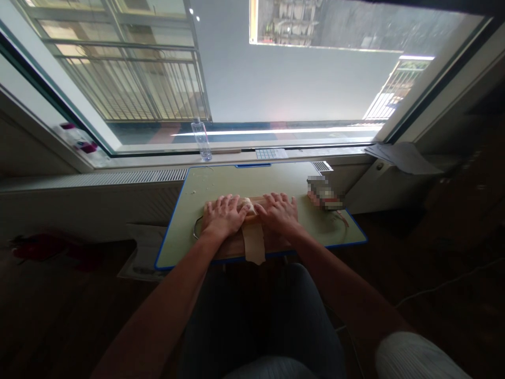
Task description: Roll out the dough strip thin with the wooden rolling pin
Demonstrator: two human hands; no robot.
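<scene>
- Dough strip (254,245), pale and flat, lies across the wooden board (232,248), its middle part covered by a wooden bar (253,218).
- Its long axis runs from the far side of the board to the near side, roughly square to the board's length; the narrow near end points at the person and reaches just past the board's near edge.
- Left hand (225,215): palm down over the board's left part, fingers fanned, thumb beside the strip's bunched far end.
- Right hand (279,213): palm down over the board's right part, fingers spread, thumb towards the strip.
- Bar: crosswise on the board, mostly hidden beneath both hands.
- Surface (288,178): pale green, blue-rimmed, under the board.
- Clear bottle (202,139): upright, beyond the board, by the window.
</scene>
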